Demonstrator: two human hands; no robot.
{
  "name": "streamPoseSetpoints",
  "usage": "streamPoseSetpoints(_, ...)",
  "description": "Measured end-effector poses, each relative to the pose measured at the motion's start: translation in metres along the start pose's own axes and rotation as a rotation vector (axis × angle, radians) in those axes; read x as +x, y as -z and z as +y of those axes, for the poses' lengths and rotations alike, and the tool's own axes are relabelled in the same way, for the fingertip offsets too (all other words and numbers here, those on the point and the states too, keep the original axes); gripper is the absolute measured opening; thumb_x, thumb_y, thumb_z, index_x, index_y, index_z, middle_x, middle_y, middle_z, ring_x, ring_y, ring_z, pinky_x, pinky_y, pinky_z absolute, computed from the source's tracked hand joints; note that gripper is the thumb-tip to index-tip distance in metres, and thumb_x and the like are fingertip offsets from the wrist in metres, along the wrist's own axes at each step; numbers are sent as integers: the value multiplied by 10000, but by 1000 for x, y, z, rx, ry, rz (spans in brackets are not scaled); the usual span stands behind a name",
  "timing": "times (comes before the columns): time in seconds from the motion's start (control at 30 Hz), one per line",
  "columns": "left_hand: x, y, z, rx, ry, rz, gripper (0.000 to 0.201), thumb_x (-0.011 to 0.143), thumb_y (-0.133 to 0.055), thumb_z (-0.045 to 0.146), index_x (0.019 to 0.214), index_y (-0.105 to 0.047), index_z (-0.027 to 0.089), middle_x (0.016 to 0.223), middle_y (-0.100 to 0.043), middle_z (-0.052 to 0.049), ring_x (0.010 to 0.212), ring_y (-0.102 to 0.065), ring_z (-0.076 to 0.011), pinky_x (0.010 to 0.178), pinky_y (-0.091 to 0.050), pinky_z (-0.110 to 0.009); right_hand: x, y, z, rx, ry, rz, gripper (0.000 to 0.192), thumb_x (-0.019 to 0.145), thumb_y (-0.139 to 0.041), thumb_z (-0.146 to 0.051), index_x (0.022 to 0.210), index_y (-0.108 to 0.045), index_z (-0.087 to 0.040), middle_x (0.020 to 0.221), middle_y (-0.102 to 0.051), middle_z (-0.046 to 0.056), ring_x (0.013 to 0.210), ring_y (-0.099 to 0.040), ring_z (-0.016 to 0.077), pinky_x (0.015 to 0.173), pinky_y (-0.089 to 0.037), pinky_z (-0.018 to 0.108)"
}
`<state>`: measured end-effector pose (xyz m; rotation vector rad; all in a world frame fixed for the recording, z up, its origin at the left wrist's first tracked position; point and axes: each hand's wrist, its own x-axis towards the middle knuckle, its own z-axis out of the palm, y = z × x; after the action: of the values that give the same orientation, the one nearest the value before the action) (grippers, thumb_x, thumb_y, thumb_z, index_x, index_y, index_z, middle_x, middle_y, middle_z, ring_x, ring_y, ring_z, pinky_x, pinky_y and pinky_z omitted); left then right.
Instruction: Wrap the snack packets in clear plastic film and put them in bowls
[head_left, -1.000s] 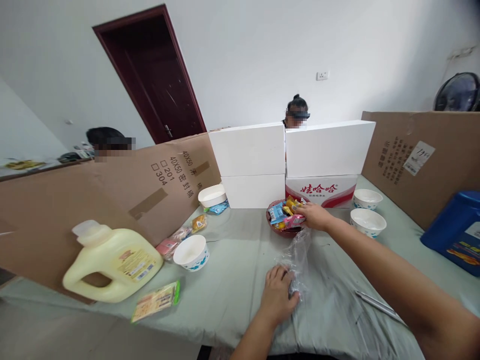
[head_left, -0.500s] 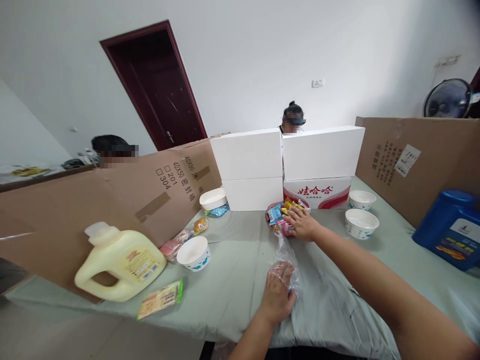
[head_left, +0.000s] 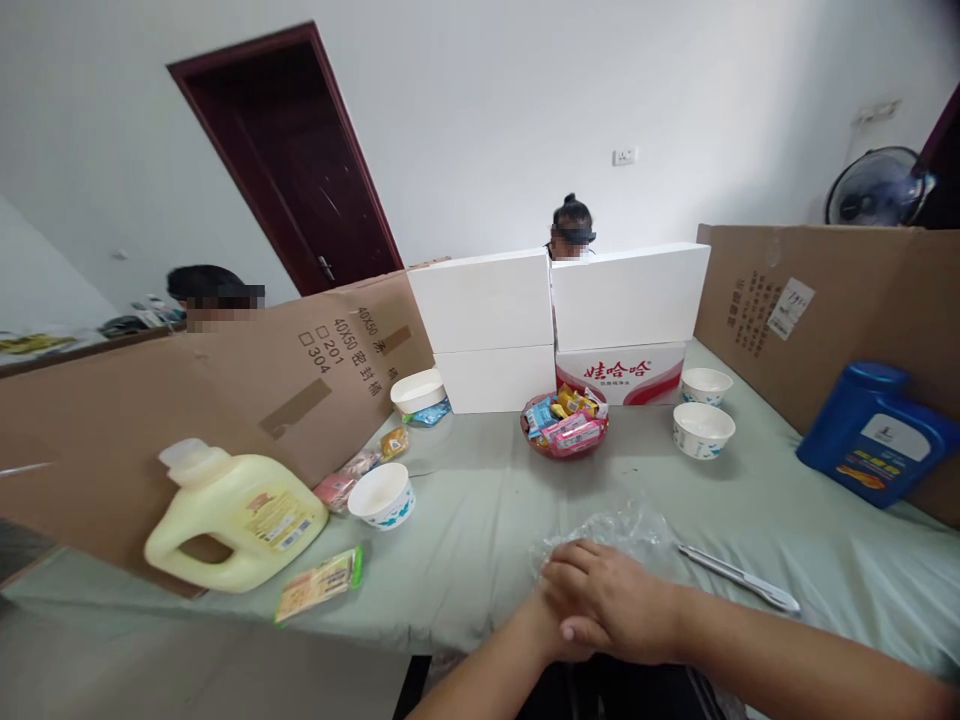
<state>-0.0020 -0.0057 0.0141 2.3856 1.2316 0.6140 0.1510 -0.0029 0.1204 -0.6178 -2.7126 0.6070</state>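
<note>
My right hand (head_left: pixel 619 600) lies over my left hand (head_left: pixel 551 610) at the table's near edge, its fingers curled over it. The left hand's fingers are mostly hidden underneath. Just beyond both hands lies crumpled clear plastic film (head_left: pixel 626 530), touching or close to the fingers; which, I cannot tell. Silver tongs (head_left: pixel 739 578) lie to the right of the right hand. Farther back, a red bowl (head_left: pixel 566 452) heaped with wrapped snacks (head_left: pixel 570 415) stands in front of the white boxes, apart from both hands.
White boxes (head_left: pixel 491 330) and cardboard panels (head_left: pixel 247 380) wall the table. Paper bowls (head_left: pixel 703 432) stand at right, another bowl (head_left: pixel 381 497) at left. A yellow jug (head_left: pixel 240 520), a snack packet (head_left: pixel 319 585) and a blue bottle (head_left: pixel 877 430) flank the cloth. Two people sit beyond.
My right hand has come back from the snack bowl onto my left hand, which drew nearer. The plastic film now lies loose, away from the bowl. The tongs have become visible.
</note>
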Motion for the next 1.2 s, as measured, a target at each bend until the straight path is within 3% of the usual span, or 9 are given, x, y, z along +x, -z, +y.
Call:
streamPoseSetpoints(0.1,-14,24,3,60,-111,-212,660,695,-720,379,1317,-522,284,1443,-456,-35,1329,-386,-314,1134,-269,-479,-41,-27,21,18,-228,-71,856,761,-601,-647,1401,-415,-108,1370,-489,204,1257,-443,338,1052,-356,498)
streamPoseSetpoints(0.17,-28,43,0,89,-65,-256,644,687,-752,381,1287,-543,272,1444,-448,-60,1367,-333,-316,1138,-251,-499,-70,-39,37,6,-287,-109,859,717,-665,-624,1384,-445,-131,1405,-461,196,1310,-389,355,1079,-319,522)
streamPoseSetpoints(0.33,-57,65,-16,64,71,-221,552,598,-835,350,1093,-624,229,1396,-493,-88,1376,-319,-326,1121,-288,-517,-115,-57,41,-148,-319,70,242,863,-535,-216,1090,-619,-210,1308,-563,96,1272,-437,283,1049,-348,488)
streamPoseSetpoints(0.5,-63,63,-22,79,53,-84,106,749,-641,104,791,-612,198,1305,-567,-68,1362,-354,-277,1123,-283,-495,-108,-62,20,-212,-319,152,249,939,-351,-151,893,-592,-191,1001,-645,77,945,-565,216,838,-434,390)
streamPoseSetpoints(0.7,-61,100,-25,-142,41,-96,191,746,-708,325,877,-633,209,1195,-620,-72,1202,-508,-253,1028,-399,-380,-102,-41,14,-104,-363,33,213,917,-503,-392,885,-612,-211,860,-647,41,815,-581,203,725,-419,324)
streamPoseSetpoints(0.8,-41,118,-38,-162,203,30,292,895,-476,440,907,-629,191,1009,-649,-74,994,-593,-217,915,-454,-350,-90,-23,24,-21,-383,82,294,953,-427,-432,992,-637,-229,918,-663,45,859,-601,193,775,-427,316)
streamPoseSetpoints(0.9,-2,112,-49,17,443,106,294,893,-455,409,869,-620,166,901,-631,-81,915,-589,-234,850,-453,-363,-62,-20,40,-70,-431,115,316,977,-345,-289,977,-650,-207,927,-666,60,874,-606,186,795,-437,308)
streamPoseSetpoints(1.07,54,72,-54,-22,385,-125,286,486,-829,233,627,-585,186,670,-601,16,731,-595,-191,699,-462,-267,-29,-59,58,-276,-352,115,300,901,-495,-265,1163,-621,-193,1167,-622,98,1107,-531,253,965,-397,394)
streamPoseSetpoints(1.2,68,58,-61,-110,344,-217,167,620,-696,127,644,-538,176,579,-576,67,560,-568,-108,577,-438,-202,-35,-87,64,-319,-424,140,540,895,-502,-424,1383,-467,-196,1455,-425,133,1354,-318,326,1097,-237,508)
